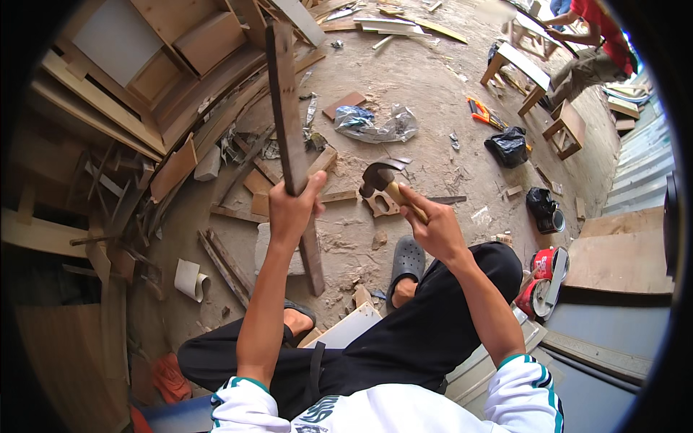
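My left hand [291,209] grips a long, dark, weathered wooden plank [287,108] near its middle. The plank stands almost upright, its lower end reaching down by a pale flat block [266,249] on the sandy ground. My right hand [433,227] holds a claw hammer [379,180] by its light wooden handle, the dark metal head raised just right of the plank. I sit with knees bent in black trousers, feet in grey clogs [406,263].
Stacked boards and scrap wood [144,137] crowd the left side. A crumpled plastic bag [375,124], black bags [509,146] and small wooden stools [565,126] lie beyond. A person in a red top [595,36] crouches at the far right. Red-and-white tins [543,278] stand near my right knee.
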Tool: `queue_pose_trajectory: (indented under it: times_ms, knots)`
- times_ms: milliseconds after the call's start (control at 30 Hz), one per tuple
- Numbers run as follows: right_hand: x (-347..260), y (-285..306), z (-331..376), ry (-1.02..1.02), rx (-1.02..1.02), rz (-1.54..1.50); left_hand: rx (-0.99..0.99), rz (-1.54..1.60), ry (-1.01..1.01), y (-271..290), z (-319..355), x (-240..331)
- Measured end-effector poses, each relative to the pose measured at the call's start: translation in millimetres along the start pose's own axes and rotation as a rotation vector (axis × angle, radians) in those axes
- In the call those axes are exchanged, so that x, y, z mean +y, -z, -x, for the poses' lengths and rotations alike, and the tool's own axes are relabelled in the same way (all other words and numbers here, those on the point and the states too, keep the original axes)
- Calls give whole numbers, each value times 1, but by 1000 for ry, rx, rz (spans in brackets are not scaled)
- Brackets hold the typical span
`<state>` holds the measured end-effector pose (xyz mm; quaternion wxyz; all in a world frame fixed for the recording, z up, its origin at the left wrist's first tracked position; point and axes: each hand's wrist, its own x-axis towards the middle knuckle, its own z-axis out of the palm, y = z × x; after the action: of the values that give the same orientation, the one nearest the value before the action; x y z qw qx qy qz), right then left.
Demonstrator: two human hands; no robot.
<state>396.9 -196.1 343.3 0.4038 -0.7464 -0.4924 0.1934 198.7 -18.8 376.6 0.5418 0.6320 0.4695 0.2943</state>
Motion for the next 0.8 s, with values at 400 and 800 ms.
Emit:
queue_pose_trajectory:
  times_ms: [400,800]
  knots:
    - [10,4,8,160,-76,245,-183,97,62,-64,-19,16]
    - [43,28,11,8,-176,482,-197,142,129,-137,-48,-6]
